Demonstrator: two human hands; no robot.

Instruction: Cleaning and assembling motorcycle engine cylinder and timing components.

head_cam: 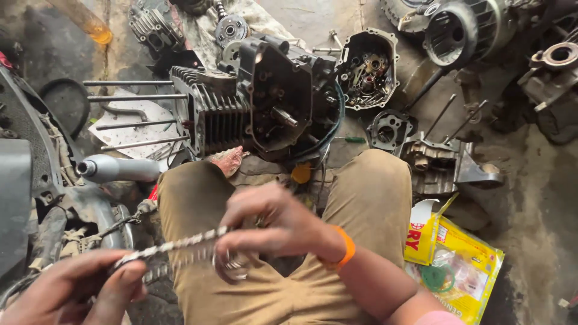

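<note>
Steel links of a chain (174, 245) stretch across the person's lap, blurred, held between both hands. Nearest the camera, the left hand (78, 289) is closed around one end of the chain, thumb and fingers pinched on it at the lower left. The right hand (271, 225), with an orange band (346, 248) at the wrist, curls over the other end, fingertips pinched on the links, and a small ring-like part seems to hang just under them; blur hides its exact shape. The chain lies above the khaki trousers (361, 192), between the two knees.

Right of the chain, beside the right knee, a yellow plastic packet (463, 265) lies on the floor with a green ring showing inside. Left of the chain, a grey tube (114, 168) points toward the left knee.

Beyond the chain, just past the knees, stands a dark engine block (259, 105) with cooling fins and long studs (135, 111) sticking out to its left. Right of the engine lies an open crankcase cover (368, 69), and further right more dirty engine castings (469, 27) sit on the stained concrete floor (530, 198).
</note>
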